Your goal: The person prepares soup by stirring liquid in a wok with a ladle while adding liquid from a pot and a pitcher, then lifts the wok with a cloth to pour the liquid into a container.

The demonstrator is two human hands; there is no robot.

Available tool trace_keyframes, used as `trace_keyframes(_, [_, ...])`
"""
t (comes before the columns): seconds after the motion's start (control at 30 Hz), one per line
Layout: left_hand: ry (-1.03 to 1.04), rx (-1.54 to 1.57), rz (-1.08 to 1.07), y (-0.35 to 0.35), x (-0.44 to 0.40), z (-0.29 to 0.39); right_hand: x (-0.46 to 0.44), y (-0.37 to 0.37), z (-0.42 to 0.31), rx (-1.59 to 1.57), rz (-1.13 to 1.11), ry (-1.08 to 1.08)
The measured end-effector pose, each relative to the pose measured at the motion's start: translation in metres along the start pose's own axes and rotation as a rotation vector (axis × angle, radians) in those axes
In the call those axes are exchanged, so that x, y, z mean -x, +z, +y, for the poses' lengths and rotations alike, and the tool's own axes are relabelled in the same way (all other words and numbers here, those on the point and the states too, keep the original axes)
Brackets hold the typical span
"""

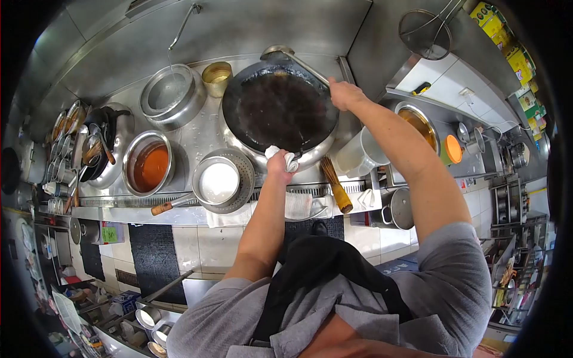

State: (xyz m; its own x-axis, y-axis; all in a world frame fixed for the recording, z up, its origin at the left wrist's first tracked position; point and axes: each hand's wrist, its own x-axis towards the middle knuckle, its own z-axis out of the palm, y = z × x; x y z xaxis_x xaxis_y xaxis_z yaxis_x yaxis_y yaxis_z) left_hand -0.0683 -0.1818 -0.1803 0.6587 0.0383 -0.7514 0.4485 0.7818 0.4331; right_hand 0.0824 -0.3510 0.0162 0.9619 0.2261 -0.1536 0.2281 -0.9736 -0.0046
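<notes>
A large black wok [239,122] sits on the range, with dark liquid [280,107] inside it. My left hand [279,166] is closed around a folded white cloth [290,160] at the wok's near edge, where the handle lies mostly hidden. My right hand [346,95] grips the long handle of a metal ladle [276,51]. The ladle's bowl is at the far rim of the wok, above the liquid; whether it touches the rim I cannot tell.
Left of the wok stand a bowl of orange-red liquid [154,167], a white-filled pan [218,182] over a perforated strainer [248,194], and a metal pot [170,95]. A bamboo brush [339,191] and a clear plastic container [355,156] are at the right.
</notes>
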Motion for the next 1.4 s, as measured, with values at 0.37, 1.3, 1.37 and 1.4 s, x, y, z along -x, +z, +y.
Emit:
trace_keyframes(0.37, [0.417,0.132,-0.056,-0.015,0.016,-0.009,0.002,-0.034,0.067,-0.436,-0.268,-0.066])
trace_keyframes(1.3, [0.356,-0.047,-0.139,0.048,0.164,-0.010,0.150,-0.100,0.167,-0.632,-0.121,-0.019])
trace_keyframes(1.37, [0.351,-0.056,-0.132,0.054,0.167,-0.014,0.160,-0.100,0.171,-0.634,-0.090,-0.006])
trace_keyframes(1.4, [0.348,-0.065,-0.136,0.056,0.167,-0.016,0.160,-0.098,0.177,-0.640,-0.087,0.002])
